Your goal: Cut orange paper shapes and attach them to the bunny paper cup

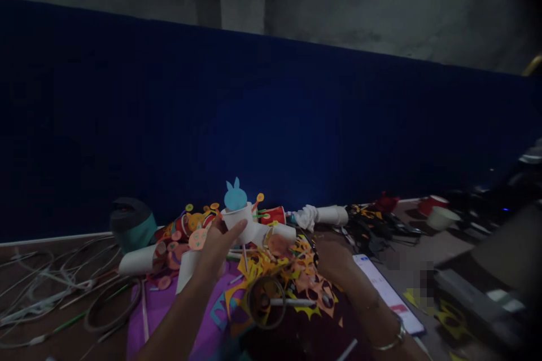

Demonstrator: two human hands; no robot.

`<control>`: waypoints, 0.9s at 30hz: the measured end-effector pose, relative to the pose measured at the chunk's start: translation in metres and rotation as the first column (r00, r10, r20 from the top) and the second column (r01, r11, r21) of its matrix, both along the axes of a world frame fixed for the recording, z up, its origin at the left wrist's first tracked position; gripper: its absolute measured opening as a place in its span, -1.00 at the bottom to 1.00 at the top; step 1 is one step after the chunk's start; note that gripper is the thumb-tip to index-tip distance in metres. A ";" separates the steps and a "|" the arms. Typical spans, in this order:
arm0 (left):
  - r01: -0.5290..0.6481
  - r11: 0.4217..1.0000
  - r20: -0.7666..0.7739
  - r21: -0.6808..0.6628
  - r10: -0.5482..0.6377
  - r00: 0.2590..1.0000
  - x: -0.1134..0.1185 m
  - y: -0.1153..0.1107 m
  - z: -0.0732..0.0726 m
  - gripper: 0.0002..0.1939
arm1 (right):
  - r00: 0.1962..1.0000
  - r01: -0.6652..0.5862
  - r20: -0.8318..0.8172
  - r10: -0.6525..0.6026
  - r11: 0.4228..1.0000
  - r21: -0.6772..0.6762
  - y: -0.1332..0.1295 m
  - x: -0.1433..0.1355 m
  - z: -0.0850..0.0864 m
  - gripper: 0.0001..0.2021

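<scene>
A white paper cup [237, 223] is held upright in my left hand [220, 242], its thumb pressed on the cup's side. Above the cup's rim stands a blue paper bunny head [236, 198], and a thin stick [245, 258] shows below the cup. My right hand [332, 259] is low over the right edge of the paper scraps, beside a phone [387, 293]. Its fingers are dark and blurred, so what they touch is hidden. Yellow and orange cut paper scraps [307, 279] lie between the hands.
More white cups [138, 260], a roll of tape [266, 302] and purple paper [169, 307] lie around. At the left are a teal device [133, 224] and tangled cables [51, 287]. A blue partition [271, 124] stands behind. Red and pale cups [441, 218] are at the right.
</scene>
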State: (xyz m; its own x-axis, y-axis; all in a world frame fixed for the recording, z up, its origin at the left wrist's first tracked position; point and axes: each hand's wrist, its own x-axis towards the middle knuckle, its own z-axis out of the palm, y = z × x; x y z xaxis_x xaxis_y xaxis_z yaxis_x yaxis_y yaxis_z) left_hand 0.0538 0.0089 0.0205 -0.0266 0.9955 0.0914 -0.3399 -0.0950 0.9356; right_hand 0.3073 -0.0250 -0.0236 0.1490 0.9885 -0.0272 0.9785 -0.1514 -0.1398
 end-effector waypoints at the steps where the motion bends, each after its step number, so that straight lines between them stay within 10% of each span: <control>1: -0.002 1.000 -0.008 0.002 0.002 1.000 0.000 0.000 0.001 -0.57 | 1.000 0.003 0.017 -0.003 1.000 0.001 -0.003 0.000 0.002 -0.74; 9: -0.031 0.999 -0.097 0.017 0.032 0.995 -0.003 0.001 -0.001 -0.53 | 0.999 0.051 -0.016 -0.049 0.986 0.159 -0.014 -0.005 0.036 -0.65; 15: 0.033 0.998 -0.154 0.048 -0.025 0.988 -0.004 0.005 -0.010 -0.55 | 0.795 -0.449 -0.415 0.442 0.889 0.086 -0.016 -0.024 0.053 -0.66; 27: 0.150 0.987 -0.185 0.063 -0.136 0.973 0.003 -0.004 -0.012 -0.56 | 0.729 -0.590 -0.478 0.491 0.804 -0.075 0.003 -0.059 0.065 -0.53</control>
